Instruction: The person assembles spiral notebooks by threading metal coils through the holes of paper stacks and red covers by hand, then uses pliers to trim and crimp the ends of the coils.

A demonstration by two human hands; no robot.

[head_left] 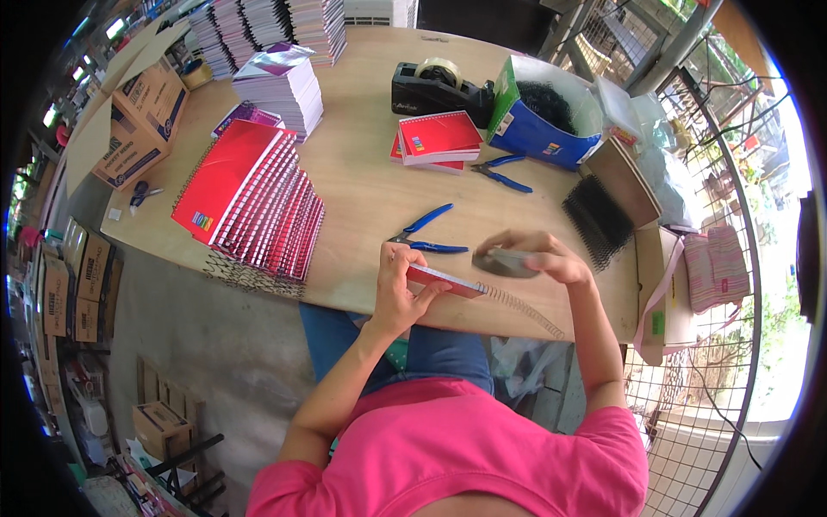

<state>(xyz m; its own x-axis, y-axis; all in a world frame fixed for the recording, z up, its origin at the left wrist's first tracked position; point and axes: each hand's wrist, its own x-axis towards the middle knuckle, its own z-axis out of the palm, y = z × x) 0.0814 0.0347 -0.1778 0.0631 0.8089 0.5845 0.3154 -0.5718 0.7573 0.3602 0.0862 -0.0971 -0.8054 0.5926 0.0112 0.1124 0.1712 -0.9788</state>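
My left hand (398, 293) grips a small red notebook (465, 287) on edge near the table's front. From the notebook's right end a thin spiral binding coil (527, 312) trails toward the lower right. Above that coil, my right hand (556, 258) is closed around a grey, rounded object (508, 264) whose kind I cannot make out. Just beyond my left hand lie spread blue-handled pliers (431, 231). Farther back are a second pair of blue-handled pliers (508, 175) and two small red notebooks (441, 134), one on the other.
A tall stack of red spiral notebooks (237, 177) stands at left, with white paper stacks (280, 93) behind. At the back sit a black tape dispenser (439, 93) and a blue box (538, 136) of black coils. More black coils (599, 220) lie by an open carton (659, 284) at right.
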